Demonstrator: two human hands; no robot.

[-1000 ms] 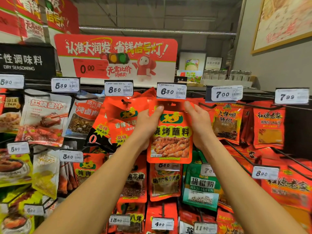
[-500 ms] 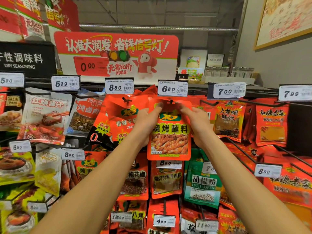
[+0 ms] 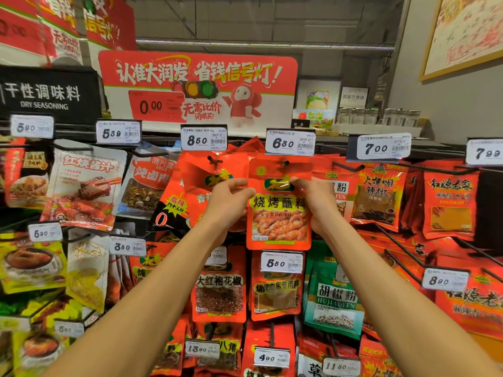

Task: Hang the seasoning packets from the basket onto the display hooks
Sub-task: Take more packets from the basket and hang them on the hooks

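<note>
Two hands are raised to one orange seasoning packet (image 3: 279,213), which hangs on a display hook (image 3: 285,163) directly under the 6.80 price tag (image 3: 290,142). The packet's left edge is pinched between the curled thumb and fingers of the left hand (image 3: 231,197), just below the hook. Its right edge is held the same way by the right hand (image 3: 315,197), whose fingers (image 3: 298,182) are bent over the packet's top corner. The hook is seen passing through the hole in the packet's header. Left of the 6.80 tag an 8.50 price tag (image 3: 203,138) is fixed, with a red packet (image 3: 201,172) hung beneath it. Below the held packet, a 5.80 price tag (image 3: 281,262) is clipped.
</note>
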